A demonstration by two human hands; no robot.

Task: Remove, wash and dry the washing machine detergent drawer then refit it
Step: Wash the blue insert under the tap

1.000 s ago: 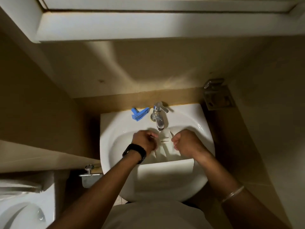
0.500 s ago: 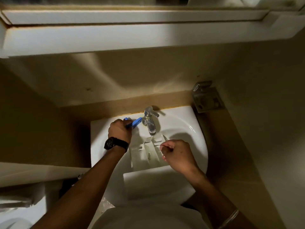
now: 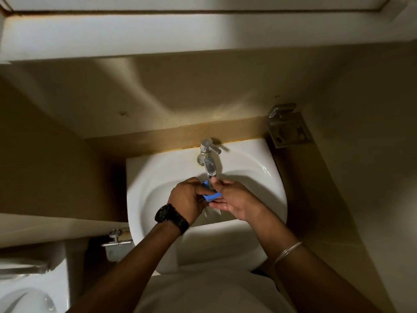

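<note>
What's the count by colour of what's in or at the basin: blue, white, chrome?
Blue: 1, the blue insert, held in the left hand with the right hand touching it
White: 1, the drawer
Chrome: 1, the tap
Total: 3

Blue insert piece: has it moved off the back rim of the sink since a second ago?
Yes. The blue insert has left the rim to the left of the tap and is now under the spout, over the basin, held by the left hand.

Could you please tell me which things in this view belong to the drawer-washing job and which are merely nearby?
In use:
blue insert, left hand, right hand, tap, basin, white drawer

Nearby only:
metal wall holder, toilet, wall valve
</note>
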